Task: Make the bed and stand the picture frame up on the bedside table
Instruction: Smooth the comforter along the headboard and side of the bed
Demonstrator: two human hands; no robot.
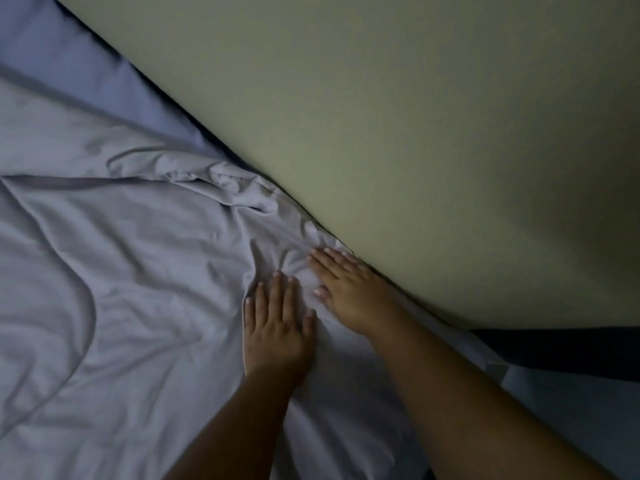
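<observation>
Far left, the view is filled by the sheet (104,271), grey-lilac, spread over the bed w/ long soft folds running across it. At top left a smoother, bluer band of fabric (69,74) is seen on the wall side; whether it is a pillow or another layer can't be told. A thin dark gap (214,143) is seen btwn the bed edge and the wall.

Toward the centre the sheet is bunched into a knot of creases (221,185) right at the bed's edge. Below that, the left hand (277,327) is laid flat on the sheet, palm down, fingers straight and close together, thumb out to the side; nothing is gripped. Small wrinkles are raised ahead of its fingertips.

Just beside it, to the right & a bit further up, the right hand (349,289) is likewise pressed flat, fingers extended and slightly fanned, its outer edge set along the line where bed meets wall. The hands are close, w/ a sliver of cloth showing btwn them. Both forearms are bare and enter from the bottom edge.

The right half is taken up by the wall (467,133), plain olive-green, dimmer toward the right. At lower right a dark band (561,351) lies under the wall, and below it paler fabric (571,420) is visible; detail there is too dim to be made out.
</observation>
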